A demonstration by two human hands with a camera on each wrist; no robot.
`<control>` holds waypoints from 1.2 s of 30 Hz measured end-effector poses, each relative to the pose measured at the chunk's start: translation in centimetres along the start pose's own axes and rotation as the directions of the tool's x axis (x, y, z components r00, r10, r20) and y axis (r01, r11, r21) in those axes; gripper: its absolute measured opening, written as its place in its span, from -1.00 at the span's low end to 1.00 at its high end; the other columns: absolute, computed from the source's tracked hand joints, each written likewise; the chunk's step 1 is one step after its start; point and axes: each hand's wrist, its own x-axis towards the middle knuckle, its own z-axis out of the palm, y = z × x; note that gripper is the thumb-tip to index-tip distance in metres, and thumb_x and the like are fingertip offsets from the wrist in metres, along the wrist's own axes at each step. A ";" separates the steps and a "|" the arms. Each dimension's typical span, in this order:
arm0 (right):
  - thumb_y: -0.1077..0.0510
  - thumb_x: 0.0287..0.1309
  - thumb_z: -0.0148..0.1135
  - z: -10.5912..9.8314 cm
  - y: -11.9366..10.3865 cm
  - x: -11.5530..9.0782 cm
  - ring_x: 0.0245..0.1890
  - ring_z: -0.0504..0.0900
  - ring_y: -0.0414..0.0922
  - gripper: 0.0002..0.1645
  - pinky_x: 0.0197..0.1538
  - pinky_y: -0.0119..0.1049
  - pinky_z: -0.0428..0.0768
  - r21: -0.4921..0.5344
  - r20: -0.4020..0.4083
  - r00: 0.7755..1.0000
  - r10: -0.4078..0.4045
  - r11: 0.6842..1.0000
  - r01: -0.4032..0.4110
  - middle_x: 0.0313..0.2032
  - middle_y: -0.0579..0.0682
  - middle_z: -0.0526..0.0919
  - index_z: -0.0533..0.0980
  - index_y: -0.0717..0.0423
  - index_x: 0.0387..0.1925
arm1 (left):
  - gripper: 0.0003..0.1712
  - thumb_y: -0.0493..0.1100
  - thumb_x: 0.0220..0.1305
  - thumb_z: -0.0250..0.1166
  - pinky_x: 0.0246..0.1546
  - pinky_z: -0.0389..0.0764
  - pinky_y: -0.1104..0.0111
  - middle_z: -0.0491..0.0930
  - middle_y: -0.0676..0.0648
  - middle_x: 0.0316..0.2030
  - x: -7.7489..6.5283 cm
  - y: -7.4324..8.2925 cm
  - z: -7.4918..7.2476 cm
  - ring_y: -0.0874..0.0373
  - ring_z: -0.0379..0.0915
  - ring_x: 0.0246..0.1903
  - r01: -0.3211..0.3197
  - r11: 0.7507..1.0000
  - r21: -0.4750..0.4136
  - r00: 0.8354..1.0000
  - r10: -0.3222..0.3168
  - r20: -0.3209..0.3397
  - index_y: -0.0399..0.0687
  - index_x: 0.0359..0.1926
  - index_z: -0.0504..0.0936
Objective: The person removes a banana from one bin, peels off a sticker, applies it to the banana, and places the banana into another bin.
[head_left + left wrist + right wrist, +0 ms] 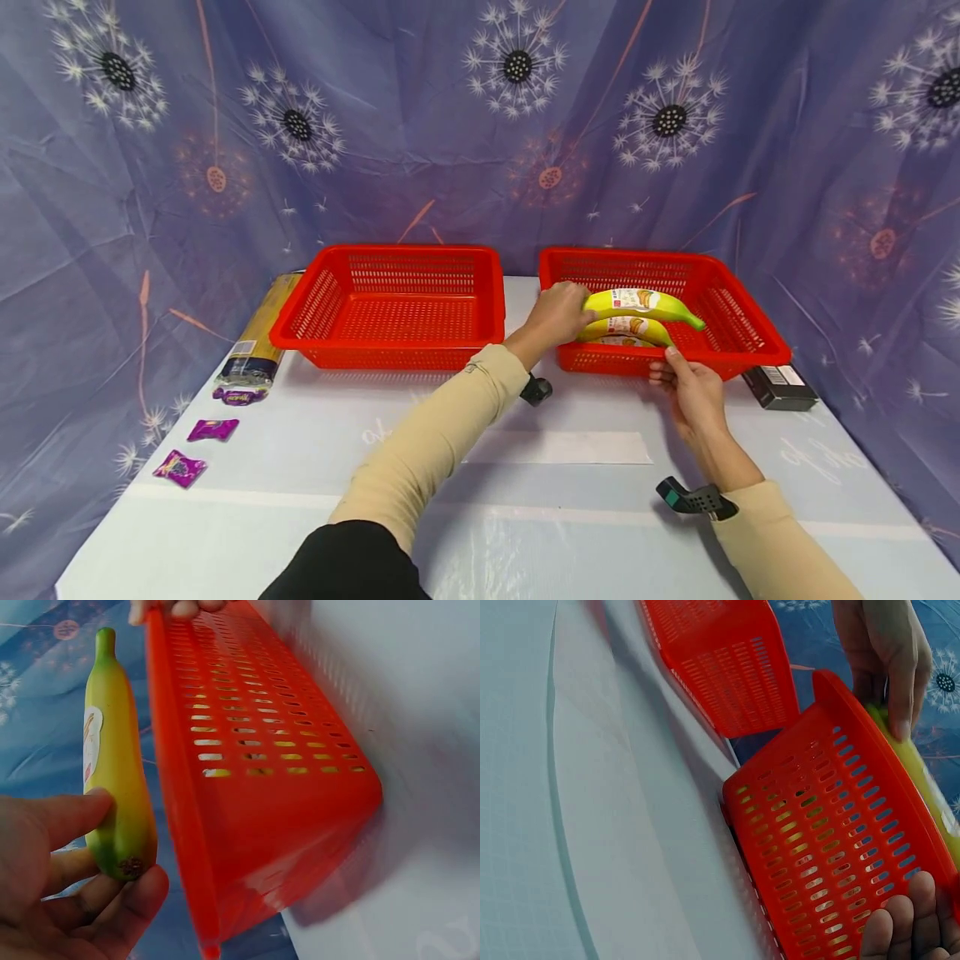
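Note:
My left hand [558, 315] grips a yellow banana [647, 302] with a white label by its end, thumb on one side and fingers on the other. In the left wrist view, this banana [120, 765] is just outside the rim line, its stem pointing away from the palm. Below it in the head view, another labelled banana [630, 329] lies inside the right red basket [738, 346]; yellow also shows through the slots. My right hand [693, 392] pinches that basket's front rim, thumb over the edge and fingers [901, 922] against the outer wall.
A second red basket [397, 358] stands to the left. Beside it lies a yellow and dark-blue package [258, 342], with three purple-wrapped candies [213, 429] nearer me. A black box [782, 388] sits by the right basket. Behind hangs a blue dandelion-print curtain [420, 125].

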 end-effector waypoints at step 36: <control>0.02 0.21 0.18 -0.6 -0.2 -0.5 -0.55 0.66 -0.21 -0.71 -0.33 -0.40 0.65 -0.079 0.053 0.998 0.028 0.997 -0.024 -0.57 -0.11 0.71 0.61 0.15 -0.44 | -0.57 0.04 0.23 0.24 0.06 0.45 0.34 0.53 0.01 -0.04 -2.7 -0.9 0.7 0.12 0.37 -0.01 -0.005 0.990 -0.141 0.998 -0.004 -0.058 0.01 0.08 0.58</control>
